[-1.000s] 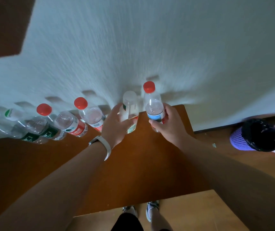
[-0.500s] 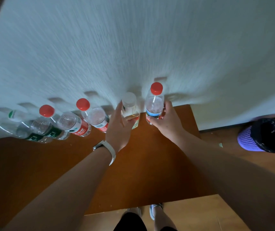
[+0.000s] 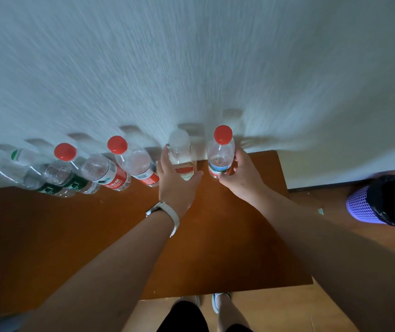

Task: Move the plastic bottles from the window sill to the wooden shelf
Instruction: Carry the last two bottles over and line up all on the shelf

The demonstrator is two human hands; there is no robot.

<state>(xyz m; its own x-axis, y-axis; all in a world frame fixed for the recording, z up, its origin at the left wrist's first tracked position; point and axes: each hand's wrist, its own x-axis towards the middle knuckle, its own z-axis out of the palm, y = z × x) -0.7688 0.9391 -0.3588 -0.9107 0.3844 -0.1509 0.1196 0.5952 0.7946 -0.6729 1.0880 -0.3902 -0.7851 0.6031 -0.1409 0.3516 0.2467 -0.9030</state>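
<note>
Two clear plastic bottles stand upright at the back of the brown wooden shelf (image 3: 120, 236), against the white wall. My left hand (image 3: 177, 188) cups the white-capped bottle (image 3: 179, 147) with thumb and fingers on either side of its label. My right hand (image 3: 242, 176) wraps the red-capped bottle (image 3: 221, 149) with the blue label, near the shelf's right end. Both bottle bases rest on the shelf. To the left, several more bottles line the wall, among them a red-labelled bottle (image 3: 141, 164) and a green-labelled bottle (image 3: 64, 171).
A purple mesh bin (image 3: 364, 207) with a black liner stands on the wooden floor to the right of the shelf. The shelf's front edge (image 3: 215, 293) lies just above my feet. The textured wall (image 3: 191, 68) closes off the back.
Both hands carried their bottles forward and down until they stood on the shelf by the wall. My fingers have loosened and slid lower on the bottles.
</note>
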